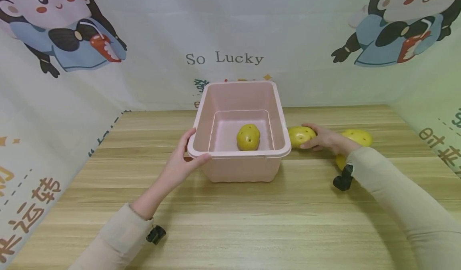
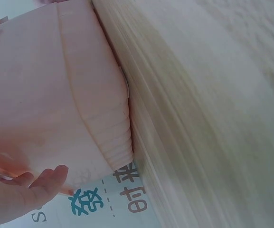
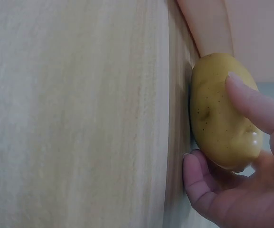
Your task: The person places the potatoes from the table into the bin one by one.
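A pink plastic bin point(image 1: 242, 169) stands on the table, with one yellow potato point(image 1: 248, 137) lying inside near its front wall. My left hand point(image 1: 181, 160) grips the bin's front left corner, thumb over the front rim and fingers along the left side. In the left wrist view, those fingers point(image 2: 51, 183) lie against the bin's wall. Just right of the bin, my right hand point(image 1: 325, 139) holds another potato point(image 3: 222, 111), its thumb on one side and fingers curled round the other. This potato appears to rest on the table.
Further right, partly behind my right wrist, lie a potato point(image 1: 358, 136) and another yellow one point(image 1: 340, 162) mostly hidden by the arm. A printed cloth point(image 1: 230, 30) hangs behind the wooden table point(image 1: 252, 222) and along its sides.
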The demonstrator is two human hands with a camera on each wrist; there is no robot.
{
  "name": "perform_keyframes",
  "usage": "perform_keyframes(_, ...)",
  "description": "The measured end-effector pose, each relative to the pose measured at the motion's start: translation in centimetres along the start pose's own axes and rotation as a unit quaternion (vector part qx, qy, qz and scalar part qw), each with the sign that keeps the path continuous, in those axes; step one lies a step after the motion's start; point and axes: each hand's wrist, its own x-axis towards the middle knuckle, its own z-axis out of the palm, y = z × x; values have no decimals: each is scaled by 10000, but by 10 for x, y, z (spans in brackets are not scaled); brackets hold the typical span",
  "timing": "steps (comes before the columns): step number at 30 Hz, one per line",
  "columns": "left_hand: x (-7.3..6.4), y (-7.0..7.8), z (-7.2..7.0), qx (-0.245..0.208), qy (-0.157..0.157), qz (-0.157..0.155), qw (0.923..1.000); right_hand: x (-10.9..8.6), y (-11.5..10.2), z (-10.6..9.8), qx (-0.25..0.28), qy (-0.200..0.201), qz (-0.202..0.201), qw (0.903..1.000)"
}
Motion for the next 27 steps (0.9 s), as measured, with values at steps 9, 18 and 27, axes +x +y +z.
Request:
perform_keyframes(9, -1, 1, -1, 4, -9, -13, 10000, 2, 1, 3, -91, 113, 8, 9999)
perform_keyframes(18, -1, 1, -1, 10, -2, -25, 10000, -2, -1, 1, 189, 342, -124, 9992)
perform_keyframes(27, -1, -1, -1, -4, -45, 19, 10000, -7, 2, -1, 729, 494, -400, 9953)
